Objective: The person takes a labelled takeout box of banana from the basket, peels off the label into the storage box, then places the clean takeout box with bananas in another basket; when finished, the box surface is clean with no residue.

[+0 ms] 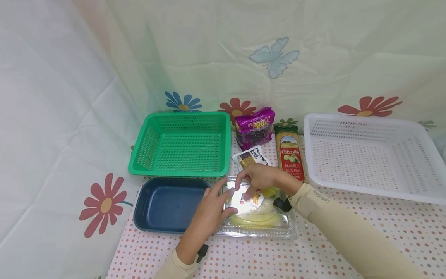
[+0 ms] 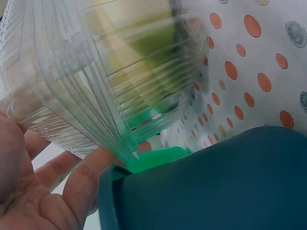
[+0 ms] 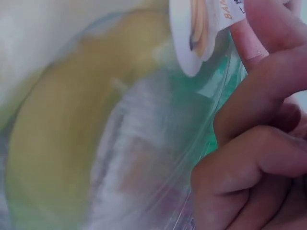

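A clear plastic clamshell box (image 1: 258, 230) of bananas (image 1: 259, 219) lies on the table, with a banana-printed label (image 1: 257, 199) on its lid. My left hand (image 1: 212, 205) is at the box's left edge, fingers and thumb spread apart. In the left wrist view its fingers (image 2: 84, 179) lie along the box's ribbed side. Over the lid is my right hand (image 1: 256, 180), its index finger and thumb apart and its other fingers bent. The right wrist view shows a fingertip at the edge of the label (image 3: 192, 38); part of the contact is out of frame.
Left of the box stands a dark blue tub (image 1: 170, 205), behind it a green basket (image 1: 179, 173). A purple bag (image 1: 256, 130), a white-edged packet (image 1: 251, 157) and a pasta pack (image 1: 289, 153) lie beyond the box. A white basket (image 1: 373, 190) is at right.
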`<state>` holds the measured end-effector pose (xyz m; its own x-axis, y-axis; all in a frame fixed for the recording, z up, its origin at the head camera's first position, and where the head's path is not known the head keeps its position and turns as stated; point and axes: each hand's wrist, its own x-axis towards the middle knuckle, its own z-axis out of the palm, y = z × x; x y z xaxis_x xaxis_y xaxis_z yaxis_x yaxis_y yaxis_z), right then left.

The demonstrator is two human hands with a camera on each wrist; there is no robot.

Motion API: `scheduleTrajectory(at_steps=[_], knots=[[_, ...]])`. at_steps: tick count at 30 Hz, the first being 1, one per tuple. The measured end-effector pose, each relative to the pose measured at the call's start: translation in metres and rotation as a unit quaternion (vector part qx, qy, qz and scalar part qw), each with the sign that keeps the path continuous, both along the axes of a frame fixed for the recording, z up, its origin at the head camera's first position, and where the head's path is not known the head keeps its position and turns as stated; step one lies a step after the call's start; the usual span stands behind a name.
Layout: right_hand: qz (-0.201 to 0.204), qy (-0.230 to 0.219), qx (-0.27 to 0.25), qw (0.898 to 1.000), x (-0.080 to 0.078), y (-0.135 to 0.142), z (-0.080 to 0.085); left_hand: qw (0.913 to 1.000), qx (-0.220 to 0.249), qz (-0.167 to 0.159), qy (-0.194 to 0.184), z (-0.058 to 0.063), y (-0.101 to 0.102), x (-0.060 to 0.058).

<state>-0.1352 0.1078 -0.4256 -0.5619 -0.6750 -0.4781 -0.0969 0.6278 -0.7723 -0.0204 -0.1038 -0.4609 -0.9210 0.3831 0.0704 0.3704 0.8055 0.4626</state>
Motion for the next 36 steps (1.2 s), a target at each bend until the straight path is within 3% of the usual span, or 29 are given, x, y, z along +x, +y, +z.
scheduleTrajectory(at_steps=[4,7,13,28,33,36], knots=[[0.012,0.046,0.026,0.999,0.002,-0.003,0.001,1.0,0.003,0.0,0.002,0.0,0.0,-0.001],[0.013,0.055,0.041,0.998,0.003,-0.004,0.001,1.0,0.003,0.0,-0.004,0.001,0.0,-0.001],[0.011,0.032,0.03,0.999,0.001,-0.001,0.001,0.9999,0.0,-0.001,-0.01,0.003,0.001,-0.001],[0.007,-0.076,-0.014,0.997,-0.011,0.008,-0.001,0.9999,-0.012,-0.001,-0.007,0.004,0.002,0.0],[0.014,-0.075,-0.026,0.997,-0.01,0.009,0.003,0.9999,-0.011,-0.004,-0.001,0.004,0.002,0.0],[0.03,-0.042,-0.02,0.998,-0.008,0.008,0.005,1.0,-0.008,-0.005,0.003,0.003,0.001,0.0]])
